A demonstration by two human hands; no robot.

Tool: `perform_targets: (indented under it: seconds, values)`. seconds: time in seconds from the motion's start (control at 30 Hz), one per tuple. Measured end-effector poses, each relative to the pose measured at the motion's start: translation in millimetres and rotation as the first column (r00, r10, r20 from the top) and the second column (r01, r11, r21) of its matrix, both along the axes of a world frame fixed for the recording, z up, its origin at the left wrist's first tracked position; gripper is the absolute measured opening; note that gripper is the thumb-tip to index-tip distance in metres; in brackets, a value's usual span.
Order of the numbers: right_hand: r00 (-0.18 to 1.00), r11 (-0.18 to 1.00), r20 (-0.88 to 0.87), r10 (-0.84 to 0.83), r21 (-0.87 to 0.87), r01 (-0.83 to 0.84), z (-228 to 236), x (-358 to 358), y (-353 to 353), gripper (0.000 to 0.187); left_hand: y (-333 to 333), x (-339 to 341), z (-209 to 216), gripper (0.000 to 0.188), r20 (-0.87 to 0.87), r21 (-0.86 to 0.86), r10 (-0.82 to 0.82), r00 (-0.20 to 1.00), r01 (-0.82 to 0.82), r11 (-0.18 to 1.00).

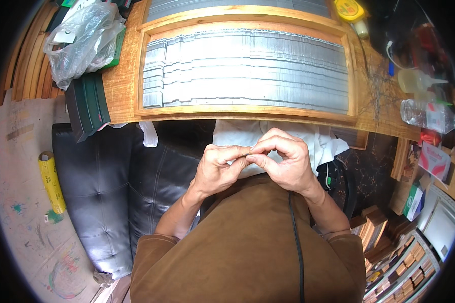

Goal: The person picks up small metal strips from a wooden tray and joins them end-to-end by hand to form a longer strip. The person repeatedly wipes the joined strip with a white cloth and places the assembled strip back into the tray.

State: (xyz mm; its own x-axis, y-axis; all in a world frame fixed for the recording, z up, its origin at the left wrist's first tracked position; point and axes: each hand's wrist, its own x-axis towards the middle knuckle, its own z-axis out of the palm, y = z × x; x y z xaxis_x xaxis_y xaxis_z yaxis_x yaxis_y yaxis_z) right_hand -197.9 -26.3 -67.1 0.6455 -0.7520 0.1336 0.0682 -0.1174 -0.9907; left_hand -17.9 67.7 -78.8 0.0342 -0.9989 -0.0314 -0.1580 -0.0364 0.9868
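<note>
My left hand [218, 167] and my right hand [290, 162] meet in front of my chest, just short of the table's near edge. Each is closed in a pinch, with thumbs and forefingers almost touching. A tiny dark sliver shows between the fingertips, too small and too covered to name. Beyond them on the table lies a shallow wooden tray [237, 112], filled with rows of thin, shiny grey metal strips [253, 70]. Below the hands a white cloth [226, 135] spreads over my lap area, partly hidden by them.
A second tray of grey strips [227, 4] lies farther back. On the table's left are a plastic bag [83, 48] and a dark green box [88, 106]. To the right are a yellow tape measure [350, 10], a clear bottle [427, 116] and scattered wires [381, 91]. A black padded seat [98, 202] stands left.
</note>
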Motion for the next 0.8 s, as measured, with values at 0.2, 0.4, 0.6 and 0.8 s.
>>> perform_targets:
  seconds: [0.2,0.4,0.6,0.8]
  values:
    - [1.000,1.000,-0.009,-0.002,-0.010,0.002,1.0,-0.6,-0.4,0.012,0.3,-1.3,2.5,0.017,-0.025,0.008,0.013,1.000,-0.013,1.000]
    - [0.999,0.999,-0.047,-0.013,-0.037,0.012,7.3,-1.3,1.0,0.015,-0.5,-3.1,2.6,0.020,-0.041,-0.013,0.030,0.999,-0.031,0.999]
    - [0.998,0.989,-0.054,-0.029,-0.147,0.020,6.1,-0.1,1.9,0.013,0.1,-1.1,3.2,0.018,-0.009,-0.014,0.022,1.000,-0.022,1.000]
    - [0.996,0.982,-0.056,-0.066,-0.184,0.054,7.5,-1.3,2.4,0.012,-3.8,-1.9,7.6,0.020,-0.021,-0.029,0.023,1.000,-0.024,0.999]
